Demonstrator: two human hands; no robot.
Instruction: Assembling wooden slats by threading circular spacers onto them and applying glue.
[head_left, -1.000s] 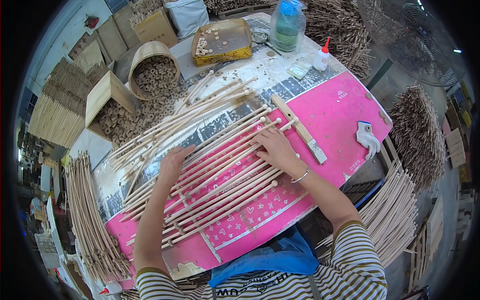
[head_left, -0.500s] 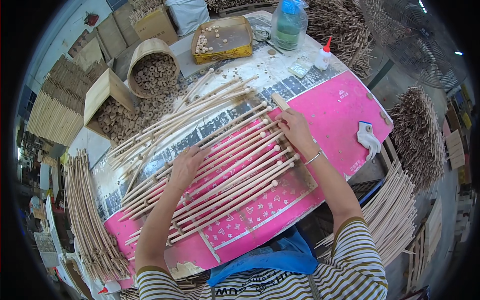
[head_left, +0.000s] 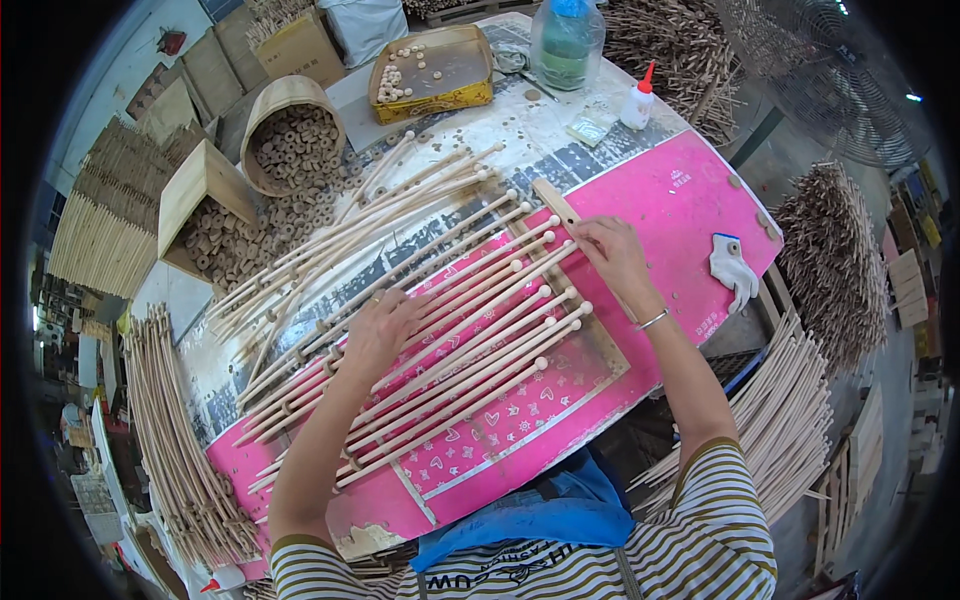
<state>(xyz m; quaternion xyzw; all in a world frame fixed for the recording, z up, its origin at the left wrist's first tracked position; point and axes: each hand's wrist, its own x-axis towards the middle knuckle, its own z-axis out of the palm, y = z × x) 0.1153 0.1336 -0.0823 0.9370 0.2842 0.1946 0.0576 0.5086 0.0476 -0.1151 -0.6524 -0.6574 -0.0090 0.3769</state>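
A row of pale wooden sticks point(head_left: 470, 340) with round ball ends lies slantwise on a pink patterned sheet point(head_left: 500, 424); small brown rings sit on several of them near their lower left ends. My left hand point(head_left: 383, 325) rests over the middle of the row, its fingers bent down around a stick, the grip partly hidden. At the right end of the row, my right hand point(head_left: 614, 256) has thumb and fingers closed at the end of one stick, beside a flat wooden strip point(head_left: 556, 201). A second, looser bunch of ball-ended sticks point(head_left: 400, 205) lies beyond the row.
Tipped wooden containers, a round tub point(head_left: 262, 108) and a square box point(head_left: 185, 205), spill brown rings point(head_left: 300, 150). A yellow tray point(head_left: 436, 105) holds small balls. A red-capped glue bottle point(head_left: 638, 100) and a white glove point(head_left: 734, 268) lie to the right. Stick bundles point(head_left: 765, 430) flank the table.
My right hand has shifted a little to the right, off the cluster of ball ends. Some ball ends near it now lie at slightly different places. My left hand stays over the sticks.
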